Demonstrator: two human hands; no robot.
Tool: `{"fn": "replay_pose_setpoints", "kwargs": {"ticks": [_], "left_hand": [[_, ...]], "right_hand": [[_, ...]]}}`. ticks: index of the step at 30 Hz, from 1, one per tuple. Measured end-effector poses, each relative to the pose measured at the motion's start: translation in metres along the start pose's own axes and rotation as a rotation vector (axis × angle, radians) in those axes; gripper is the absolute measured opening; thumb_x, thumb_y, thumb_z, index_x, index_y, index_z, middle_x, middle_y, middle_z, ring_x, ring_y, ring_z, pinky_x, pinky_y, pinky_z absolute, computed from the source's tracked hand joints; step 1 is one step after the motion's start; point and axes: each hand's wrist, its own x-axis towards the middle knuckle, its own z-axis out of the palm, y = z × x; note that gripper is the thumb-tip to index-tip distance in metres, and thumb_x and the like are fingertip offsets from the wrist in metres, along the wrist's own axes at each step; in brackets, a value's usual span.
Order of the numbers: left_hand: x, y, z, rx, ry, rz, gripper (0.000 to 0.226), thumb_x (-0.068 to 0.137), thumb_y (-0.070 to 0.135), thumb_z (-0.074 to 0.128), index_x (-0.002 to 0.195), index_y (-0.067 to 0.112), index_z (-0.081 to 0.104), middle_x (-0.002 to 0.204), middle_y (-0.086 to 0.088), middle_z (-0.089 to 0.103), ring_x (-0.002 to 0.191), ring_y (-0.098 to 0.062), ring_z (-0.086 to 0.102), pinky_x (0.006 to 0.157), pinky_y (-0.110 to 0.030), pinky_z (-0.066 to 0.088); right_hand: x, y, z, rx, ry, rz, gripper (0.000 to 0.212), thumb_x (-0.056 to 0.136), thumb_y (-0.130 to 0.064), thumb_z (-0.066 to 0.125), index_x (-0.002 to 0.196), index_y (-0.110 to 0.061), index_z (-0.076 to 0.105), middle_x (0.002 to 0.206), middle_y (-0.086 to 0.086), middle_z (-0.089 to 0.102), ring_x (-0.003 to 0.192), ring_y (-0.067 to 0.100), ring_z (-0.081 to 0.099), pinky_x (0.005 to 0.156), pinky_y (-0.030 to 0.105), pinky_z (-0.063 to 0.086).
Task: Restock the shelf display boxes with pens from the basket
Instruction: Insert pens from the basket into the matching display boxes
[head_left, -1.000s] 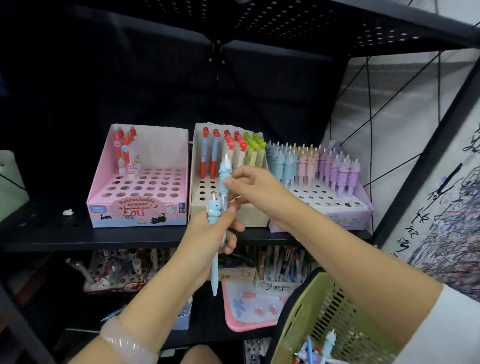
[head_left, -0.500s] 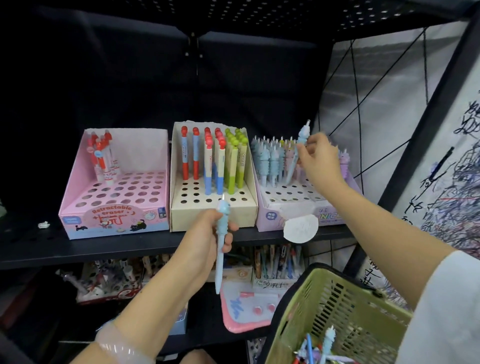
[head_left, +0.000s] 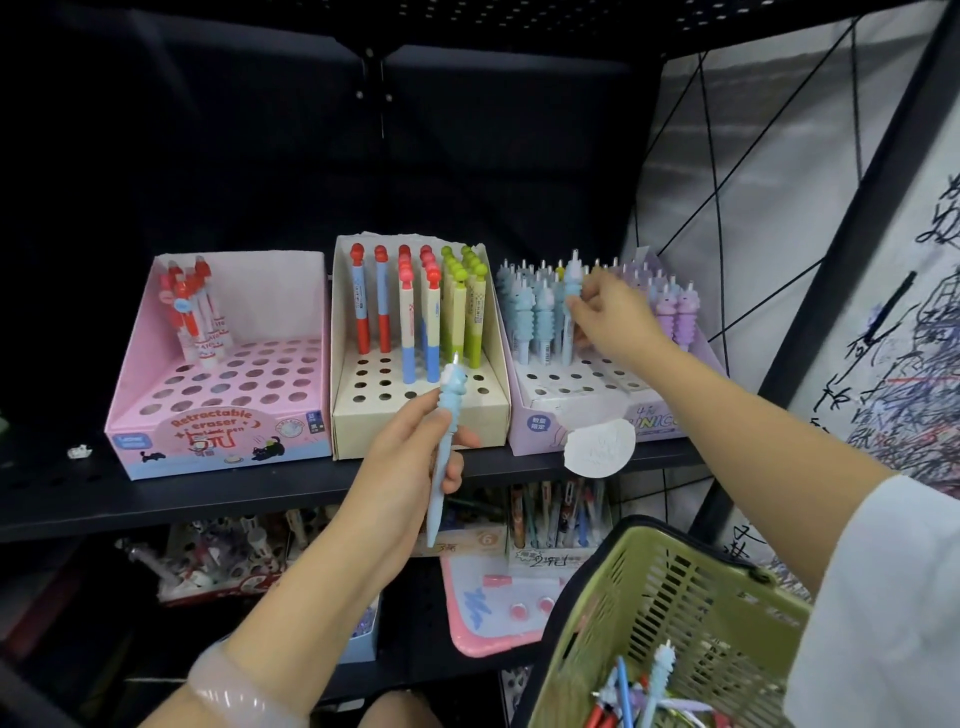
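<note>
Black perforated metal shelf (head_left: 156, 499); three stepped cardboard display boxes in a row, tops punched with round holes. Our right hand (head_left: 610, 317) pinches a pale-blue ridged pen with a unicorn head (head_left: 571, 291), upright among its kind in the lilac box (head_left: 597, 410). Our left hand (head_left: 410, 457) curls round a second blue unicorn pen (head_left: 442, 462), tip down, in front of the cream box (head_left: 421, 421) of smooth red, blue and green barrels. Pink box (head_left: 218, 441), left, mostly bare holes, a few red-and-white pens at the back corner. Green slatted plastic basket (head_left: 691, 597), lower right, holds more mixed pens.
</note>
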Motion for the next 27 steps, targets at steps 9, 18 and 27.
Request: {"fn": "replay_pose_setpoints", "kwargs": {"ticks": [9, 18, 27], "left_hand": [[-0.005, 0.002, -0.003, 0.026, 0.022, 0.037, 0.015, 0.096, 0.005, 0.042, 0.097, 0.014, 0.055, 0.072, 0.0, 0.072, 0.054, -0.009, 0.049, 0.048, -0.018, 0.044], [-0.009, 0.001, 0.003, 0.064, -0.025, 0.077, 0.017, 0.095, 0.012, 0.048, 0.103, 0.021, 0.061, 0.081, 0.002, 0.072, 0.068, -0.008, 0.065, 0.063, -0.02, 0.053], [-0.014, 0.008, -0.014, 0.294, -0.018, 0.088, 0.023, 0.095, 0.02, 0.047, 0.107, 0.035, 0.06, 0.119, 0.01, 0.063, 0.115, -0.008, 0.055, 0.107, -0.035, 0.038]], "right_hand": [[-0.018, -0.008, 0.003, -0.241, 0.025, 0.018, 0.016, 0.09, -0.021, 0.059, 0.092, -0.006, 0.054, 0.077, 0.003, 0.053, 0.076, 0.02, 0.051, 0.067, 0.029, 0.042], [-0.096, -0.076, 0.018, 0.477, -0.475, -0.156, 0.005, 0.092, -0.022, 0.056, 0.09, -0.023, 0.059, 0.084, -0.004, 0.064, 0.069, 0.002, 0.06, 0.067, 0.016, 0.051], [-0.027, -0.057, -0.016, 0.359, 0.239, -0.143, 0.007, 0.096, -0.021, 0.05, 0.091, -0.018, 0.045, 0.072, 0.003, 0.059, 0.057, 0.002, 0.063, 0.052, 0.016, 0.049]]}}
